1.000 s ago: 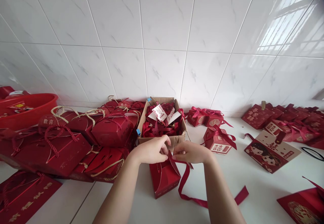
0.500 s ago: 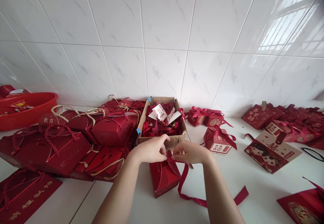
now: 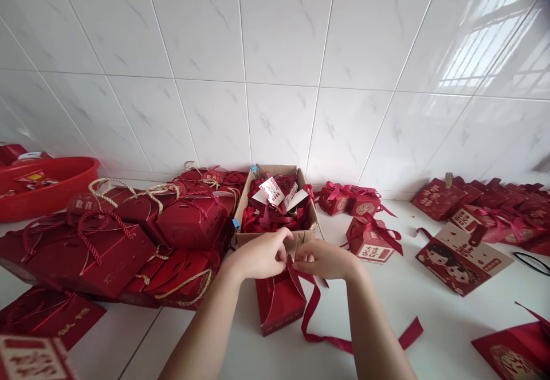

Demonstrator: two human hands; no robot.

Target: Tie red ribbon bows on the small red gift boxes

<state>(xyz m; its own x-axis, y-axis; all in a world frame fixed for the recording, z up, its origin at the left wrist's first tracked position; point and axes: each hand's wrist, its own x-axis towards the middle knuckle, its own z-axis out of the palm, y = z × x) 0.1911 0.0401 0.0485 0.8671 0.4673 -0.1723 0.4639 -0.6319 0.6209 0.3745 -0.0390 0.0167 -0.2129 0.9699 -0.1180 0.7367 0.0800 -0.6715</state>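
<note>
A small dark-red gift box (image 3: 281, 302) stands on the white tabletop in front of me, its top flaps drawn together. My left hand (image 3: 265, 255) is closed in a pinch at the top of the box. From the other side my right hand (image 3: 324, 261) pinches a dark-red ribbon (image 3: 312, 311) close to the same flaps. The ribbon's long tail curves down over the table and passes under my right forearm. My own fingers partly hide the exact spot where ribbon and flaps meet.
Right behind my hands stands a cardboard box (image 3: 283, 234) holding ribbons and tags. Larger red boxes with rope handles (image 3: 191, 219) crowd the left, beside a red basin (image 3: 77, 182). Ribbon-tied boxes (image 3: 372, 236) and a couple-printed box (image 3: 447, 259) are on the right.
A red box with a white label has come into view at the bottom left corner. Both hands stay at the top of the gift box, with only slight finger movement.
</note>
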